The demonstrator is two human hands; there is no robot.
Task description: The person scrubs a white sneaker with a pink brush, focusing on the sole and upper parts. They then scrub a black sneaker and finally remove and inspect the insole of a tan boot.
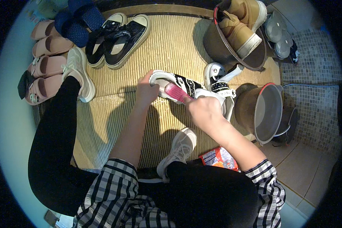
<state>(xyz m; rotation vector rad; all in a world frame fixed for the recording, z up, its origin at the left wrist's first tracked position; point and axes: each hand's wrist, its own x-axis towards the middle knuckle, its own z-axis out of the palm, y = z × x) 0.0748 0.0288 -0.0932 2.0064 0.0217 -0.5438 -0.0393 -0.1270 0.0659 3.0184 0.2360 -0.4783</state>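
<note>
My left hand (146,91) grips the heel end of a black-and-white strapped shoe (181,80), tilted above the ribbed mat (173,42). A pink-handled scrub brush (175,91) is in my right hand (206,112), its head lying inside the shoe opening. The toe part of this shoe is partly covered by my right hand. Just beyond it, the matching shoe (213,73) rests on the mat, showing a dotted strap and a white tongue.
Tan boots (239,37) stick out of a brown bucket (216,42); a second bucket (246,109) stands nearer, at right. Black sneakers (132,37), pink slides (52,47) and blue slippers (92,18) line the upper left. A red printed packet (221,158) lies beside my right leg.
</note>
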